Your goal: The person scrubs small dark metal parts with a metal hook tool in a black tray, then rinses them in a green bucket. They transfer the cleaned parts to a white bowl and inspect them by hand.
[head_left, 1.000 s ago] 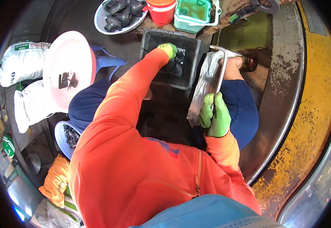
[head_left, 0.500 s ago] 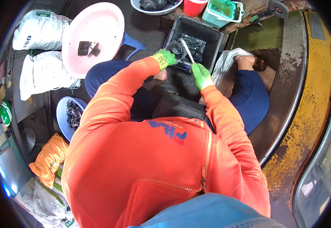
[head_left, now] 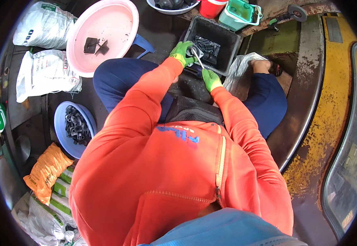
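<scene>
Here comes the rod (head_left: 197,58), off to the right a second ago, its tip now at the dark part (head_left: 190,52) over the bin's (head_left: 229,46) near-left side! Left-hand (head_left: 180,53) fingers curl around that part; right-hand (head_left: 210,79) fingers clasp the rod. Two hands, one piece. Near rim close; room farther right inside.

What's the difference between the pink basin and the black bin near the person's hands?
The pink basin is round; the black bin is rectangular. The basin holds dark, flattish pieces; the bin holds slim, rod-like pieces. The left hand and right hand are at the bin, not the basin. Both are open-topped.
</scene>
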The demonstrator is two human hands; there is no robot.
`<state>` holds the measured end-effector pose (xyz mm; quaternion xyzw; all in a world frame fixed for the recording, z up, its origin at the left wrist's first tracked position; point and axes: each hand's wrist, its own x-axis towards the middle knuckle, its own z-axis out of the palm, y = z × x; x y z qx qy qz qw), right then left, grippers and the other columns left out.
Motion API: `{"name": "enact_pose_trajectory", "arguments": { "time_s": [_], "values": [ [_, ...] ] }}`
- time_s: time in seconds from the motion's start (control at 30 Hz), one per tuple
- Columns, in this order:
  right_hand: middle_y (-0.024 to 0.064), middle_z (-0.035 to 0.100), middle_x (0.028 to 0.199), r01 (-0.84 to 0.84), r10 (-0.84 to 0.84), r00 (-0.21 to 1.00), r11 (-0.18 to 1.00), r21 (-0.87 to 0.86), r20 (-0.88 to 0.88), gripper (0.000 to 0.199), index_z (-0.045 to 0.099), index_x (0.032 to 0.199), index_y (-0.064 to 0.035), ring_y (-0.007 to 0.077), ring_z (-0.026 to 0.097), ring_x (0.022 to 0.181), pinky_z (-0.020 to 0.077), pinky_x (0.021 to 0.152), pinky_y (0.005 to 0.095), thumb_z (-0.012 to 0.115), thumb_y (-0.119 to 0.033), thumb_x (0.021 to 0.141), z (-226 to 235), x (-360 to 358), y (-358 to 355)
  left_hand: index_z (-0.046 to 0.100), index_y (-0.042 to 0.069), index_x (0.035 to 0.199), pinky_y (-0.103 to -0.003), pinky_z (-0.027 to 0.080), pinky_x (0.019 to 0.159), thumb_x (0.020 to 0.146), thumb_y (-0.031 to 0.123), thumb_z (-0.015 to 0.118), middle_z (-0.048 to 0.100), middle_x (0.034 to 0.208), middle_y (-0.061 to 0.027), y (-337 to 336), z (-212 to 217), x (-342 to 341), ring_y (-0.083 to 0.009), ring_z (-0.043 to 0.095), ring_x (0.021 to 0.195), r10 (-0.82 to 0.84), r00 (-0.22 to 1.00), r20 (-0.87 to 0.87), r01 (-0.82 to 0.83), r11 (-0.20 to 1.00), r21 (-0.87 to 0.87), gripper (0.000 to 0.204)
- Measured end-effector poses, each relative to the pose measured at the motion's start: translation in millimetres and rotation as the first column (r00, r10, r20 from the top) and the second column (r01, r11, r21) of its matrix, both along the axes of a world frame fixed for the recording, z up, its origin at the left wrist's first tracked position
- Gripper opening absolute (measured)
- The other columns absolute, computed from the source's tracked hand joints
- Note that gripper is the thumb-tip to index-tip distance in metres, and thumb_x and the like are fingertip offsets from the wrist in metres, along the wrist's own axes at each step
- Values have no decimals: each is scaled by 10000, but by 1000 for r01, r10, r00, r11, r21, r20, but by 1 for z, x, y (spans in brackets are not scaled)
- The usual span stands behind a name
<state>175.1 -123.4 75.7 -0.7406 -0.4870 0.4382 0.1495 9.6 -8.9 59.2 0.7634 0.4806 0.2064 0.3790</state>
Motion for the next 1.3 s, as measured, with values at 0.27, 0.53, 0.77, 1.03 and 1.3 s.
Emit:
{"name": "enact_pose_trajectory", "arguments": {
  "time_s": [0.27,0.53,0.77,1.03,1.3],
  "values": [
    [216,625,960,74,19,973,918,389,-231,435,608,970,-42,409,575,912,443,815,404,399,-421,932,56,-4,-19,510,126,1257,-379,381,1015,613,186,827,515,1280,-126,-1,-34,-5,-328,476,1199,60,994,86,-66,996,59,720],
    [267,597,1014,4,43,989,950,311,-144,470,592,1005,-32,441,534,1028,414,842,476,377,-444,934,36,-7,-14,486,107,1290,-348,436,954,623,156,811,551,1235,-132,0,-45,-1,-284,544,1134,120,991,63,-122,992,32,743],
    [226,608,902,55,26,970,946,321,-242,365,584,913,-20,402,578,897,443,767,402,411,-340,949,20,-6,-12,475,88,1299,-325,431,962,644,71,792,551,1244,-98,0,-38,0,-239,533,1141,102,983,155,-75,983,-169,728],
    [254,606,1009,-95,95,995,973,211,13,534,613,981,-12,445,552,989,415,841,476,312,-451,942,23,-1,-11,462,66,1316,-346,404,1005,631,165,816,520,1290,-135,2,-38,-1,-286,509,1185,86,989,120,-70,989,-128,776],
    [279,581,1075,-46,35,997,985,166,66,518,599,1069,-18,447,520,1058,421,877,458,331,-441,937,32,-10,-6,483,76,1290,-347,419,982,618,108,816,530,1285,-128,1,-36,1,-254,508,1190,84,987,140,-63,986,-153,751]
  ]
}}
